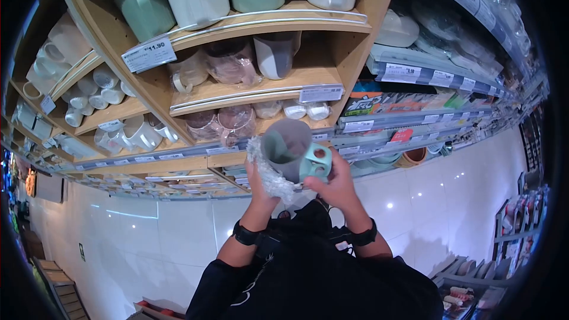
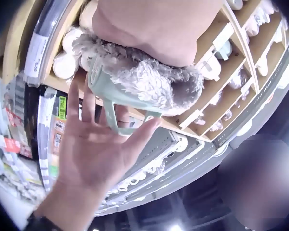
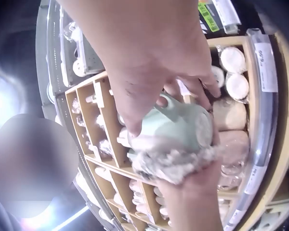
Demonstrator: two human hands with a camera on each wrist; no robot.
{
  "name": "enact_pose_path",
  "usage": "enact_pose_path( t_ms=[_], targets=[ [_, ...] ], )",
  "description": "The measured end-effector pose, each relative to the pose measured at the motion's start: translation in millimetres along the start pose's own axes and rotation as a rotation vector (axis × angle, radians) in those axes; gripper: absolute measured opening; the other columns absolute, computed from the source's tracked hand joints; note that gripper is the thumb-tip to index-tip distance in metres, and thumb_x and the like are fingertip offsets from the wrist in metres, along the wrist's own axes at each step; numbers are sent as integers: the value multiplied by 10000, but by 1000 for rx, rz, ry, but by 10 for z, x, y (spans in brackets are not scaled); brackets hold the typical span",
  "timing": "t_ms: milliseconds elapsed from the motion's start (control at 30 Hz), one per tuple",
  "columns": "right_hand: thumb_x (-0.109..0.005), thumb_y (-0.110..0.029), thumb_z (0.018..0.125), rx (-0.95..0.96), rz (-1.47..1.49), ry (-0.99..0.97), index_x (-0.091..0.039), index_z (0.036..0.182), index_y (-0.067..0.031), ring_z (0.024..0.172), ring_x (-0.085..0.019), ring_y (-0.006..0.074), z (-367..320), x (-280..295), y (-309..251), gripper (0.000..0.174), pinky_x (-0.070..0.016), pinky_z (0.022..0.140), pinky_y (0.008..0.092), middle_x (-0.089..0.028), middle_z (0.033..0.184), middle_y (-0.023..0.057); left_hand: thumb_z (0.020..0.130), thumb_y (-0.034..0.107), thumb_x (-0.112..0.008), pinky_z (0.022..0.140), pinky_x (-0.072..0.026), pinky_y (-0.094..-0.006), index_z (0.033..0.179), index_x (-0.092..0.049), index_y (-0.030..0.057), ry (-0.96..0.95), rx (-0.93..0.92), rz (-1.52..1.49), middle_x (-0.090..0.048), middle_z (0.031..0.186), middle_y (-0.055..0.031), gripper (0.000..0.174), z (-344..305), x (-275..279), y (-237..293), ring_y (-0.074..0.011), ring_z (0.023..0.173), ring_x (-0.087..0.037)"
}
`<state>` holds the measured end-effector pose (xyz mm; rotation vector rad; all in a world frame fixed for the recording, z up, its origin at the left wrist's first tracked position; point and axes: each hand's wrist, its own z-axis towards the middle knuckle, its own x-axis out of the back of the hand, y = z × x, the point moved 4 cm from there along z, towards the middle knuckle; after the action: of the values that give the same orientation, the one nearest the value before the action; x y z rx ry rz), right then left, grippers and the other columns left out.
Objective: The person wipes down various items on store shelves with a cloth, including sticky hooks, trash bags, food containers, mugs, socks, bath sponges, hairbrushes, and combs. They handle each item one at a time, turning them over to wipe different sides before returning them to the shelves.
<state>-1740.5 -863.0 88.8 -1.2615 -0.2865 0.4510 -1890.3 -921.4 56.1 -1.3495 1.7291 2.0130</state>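
Note:
Both hands hold a mint-green mug [image 1: 285, 145] in front of the shelves, its open top tilted toward the head camera. My left hand [image 1: 259, 181] grips its left side through crumpled whitish wrapping [image 1: 274, 182]. At the handle [image 1: 316, 163], my right hand [image 1: 339, 185] has its thumb and fingers around the edge. The left wrist view shows fluffy-looking wrapping [image 2: 139, 77] beside the mint body [image 2: 102, 86], with the right thumb against the handle. In the right wrist view the mug [image 3: 176, 127] lies on its side between the hands; the left fingers are mostly hidden.
Wooden shelves [image 1: 320, 74] ahead hold mugs, several in clear wrapping, above a price tag [image 1: 149, 53]. Metal shelves with packaged goods [image 1: 409, 98] stand to the right. A shiny tiled floor [image 1: 154, 231] lies below, with a display rack [image 1: 474, 284] at lower right.

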Motion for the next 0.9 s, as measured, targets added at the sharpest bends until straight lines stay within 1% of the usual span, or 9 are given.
enact_pose_path(
  t_ms=[67,100,200,333,400,500,800,867,900],
  targets=[
    [-822,-171,658,-228,-289,-356,-418,1233,-1,991,-518,118,41,92,18,722,-441,824,272,-522,1147,75,943,142,-397,976,-410,-354,1232,-414,37,116,43,-24,-522,1180,-130,307,19,56,-3,-223,1100,-534],
    [-834,-231,642,-59,-399,-244,-534,1125,18,906,-636,206,99,55,-292,622,-490,769,309,-640,1006,121,925,114,-391,962,-406,-334,1193,-441,23,36,-88,139,-536,1136,-118,288,33,58,14,-204,1071,-536],
    [-853,-255,607,176,-327,19,-552,1131,13,974,-633,241,76,-29,-463,661,-495,798,343,-634,1053,142,870,48,-370,933,-389,-291,1096,-496,-9,-47,-220,369,-552,1044,-87,265,48,-44,55,-164,1004,-525],
    [-877,-271,555,307,-559,-114,-532,1165,-53,912,-638,242,100,28,-442,734,-499,758,331,-633,1035,140,883,57,-368,939,-387,-306,1134,-480,-5,-211,-234,363,-547,1108,-109,282,117,-87,87,-183,1070,-514],
    [-878,-262,553,327,-560,-31,-532,1143,-60,874,-639,236,118,79,-472,713,-497,726,322,-635,1016,129,893,64,-364,942,-390,-316,1144,-469,-2,-253,-186,283,-545,1135,-123,280,143,-82,74,-202,1108,-512],
    [-879,-237,550,442,-593,160,-536,1090,-68,813,-639,220,255,76,-672,661,-487,669,306,-635,976,112,941,122,-351,974,-403,-384,1180,-397,4,85,-201,-79,-508,1233,-170,271,164,56,87,-311,1212,-470],
    [-820,-140,633,629,-758,447,-511,1111,-35,932,-590,235,1083,-85,-745,579,-506,688,321,-571,1118,133,936,116,-347,953,-428,-402,1169,-405,4,248,-143,-97,-557,1164,-167,265,-21,510,29,-294,1100,-548],
    [-790,-155,659,607,-830,506,-499,1139,-27,958,-585,394,1206,-127,-731,575,-503,739,398,-523,1185,237,933,119,-350,955,-427,-406,1164,-409,3,268,-154,-103,-568,1146,-167,266,-59,565,47,-297,1095,-548],
    [-790,-155,659,607,-826,501,-499,1139,-27,958,-585,394,1252,-146,-748,575,-503,739,398,-523,1185,237,929,122,-352,948,-428,-407,1162,-419,3,272,-171,-98,-573,1140,-166,269,-75,590,60,-297,1078,-554]
  ],
)
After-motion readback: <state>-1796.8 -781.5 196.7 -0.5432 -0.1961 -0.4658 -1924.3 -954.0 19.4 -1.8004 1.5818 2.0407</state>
